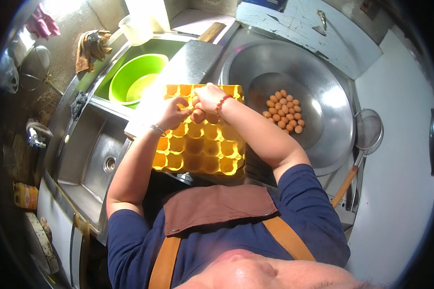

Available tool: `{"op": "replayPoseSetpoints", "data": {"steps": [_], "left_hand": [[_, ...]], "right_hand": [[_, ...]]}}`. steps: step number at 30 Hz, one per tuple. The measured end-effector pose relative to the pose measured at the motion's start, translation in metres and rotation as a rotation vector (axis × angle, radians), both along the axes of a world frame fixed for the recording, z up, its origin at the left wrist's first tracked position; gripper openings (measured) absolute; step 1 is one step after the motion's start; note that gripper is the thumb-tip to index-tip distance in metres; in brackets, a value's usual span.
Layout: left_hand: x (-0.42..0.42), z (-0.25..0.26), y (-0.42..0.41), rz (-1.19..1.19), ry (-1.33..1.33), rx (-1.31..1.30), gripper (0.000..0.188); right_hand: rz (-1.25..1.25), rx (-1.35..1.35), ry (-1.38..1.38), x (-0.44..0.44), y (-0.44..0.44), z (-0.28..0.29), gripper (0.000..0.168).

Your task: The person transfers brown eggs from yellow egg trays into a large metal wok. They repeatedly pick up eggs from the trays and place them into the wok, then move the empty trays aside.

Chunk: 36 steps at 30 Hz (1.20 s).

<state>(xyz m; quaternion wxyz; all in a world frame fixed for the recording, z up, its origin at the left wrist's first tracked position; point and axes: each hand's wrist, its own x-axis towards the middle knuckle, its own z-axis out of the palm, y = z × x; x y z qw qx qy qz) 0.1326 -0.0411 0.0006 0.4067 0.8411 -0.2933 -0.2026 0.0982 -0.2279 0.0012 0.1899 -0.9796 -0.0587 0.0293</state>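
A yellow egg tray [193, 144] lies before me, and most of its cups near my body hold nothing. My right hand [210, 96], with a red bead bracelet at the wrist, curls over the tray's far part with a brown egg [195, 100] between thumb and fingers. Just below it, another brown egg [198, 116] touches or nearly touches the fingertips of my left hand [173, 113]. Whether the left fingers grip that egg is hidden. To the right, a pile of brown eggs [284, 111] rests in a large metal wok [329, 108].
A green basin [119, 85] stands in the far sink compartment at left, with a steel sink [81, 144] nearer me. A wooden-handled strainer [369, 130] lies along the wok's right side. A plastic jug [135, 30] and a brown cloth [88, 50] are at the back left.
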Motion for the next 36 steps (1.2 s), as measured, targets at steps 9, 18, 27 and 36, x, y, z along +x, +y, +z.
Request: {"op": "replayPoseSetpoints", "data": {"steps": [9, 18, 27, 36], "left_hand": [[-0.012, 0.005, -0.035, -0.220, -0.546, 0.439, 0.025], [0.017, 0.001, -0.018, -0.030, 0.059, -0.165, 0.032], [-0.049, -0.011, -0.095, 0.307, 0.427, -0.815, 0.033], [-0.042, -0.006, -0.124, 0.092, -0.526, -0.177, 0.049]], "right_hand": [[-0.233, 1.078, -0.188, -0.013, -0.035, -0.028, 0.043], [-0.576, 2.396, -0.163, -0.073, -0.029, -0.013, 0.024], [-0.410, 2.206, -0.241, -0.070, 0.021, -0.008, 0.063], [0.008, 2.464, -0.445, -0.061, 0.022, -0.025, 0.044]]}}
